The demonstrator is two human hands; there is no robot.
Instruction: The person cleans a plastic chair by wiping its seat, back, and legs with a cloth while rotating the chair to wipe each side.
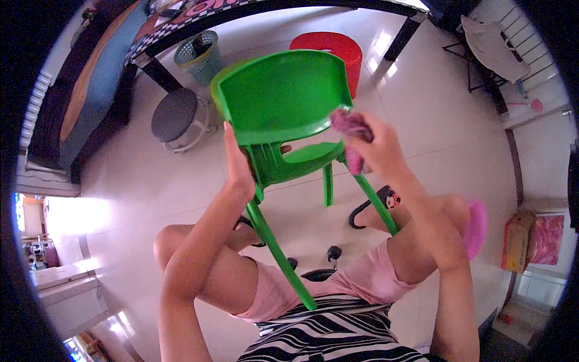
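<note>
A small green plastic chair (283, 90) is tilted in front of me, its backrest facing up and one leg reaching down between my thighs to my striped shirt. My left hand (239, 164) grips the chair's left side, its fingers along the edge below the backrest; part of them is hidden behind the plastic. In my right hand (386, 148) is a bunched pink and purple cloth (350, 125), at the lower right corner of the backrest. The right hand is slightly blurred, and whether the cloth presses on the chair I cannot tell.
Behind the chair are a red round tub or stool (356, 57), a teal plastic basket (202, 63) and a grey round stool (175, 114). A table (271, 12) spans the back. A cardboard box (520, 241) stands at right. Something bright pink (476, 229) is beside my right knee.
</note>
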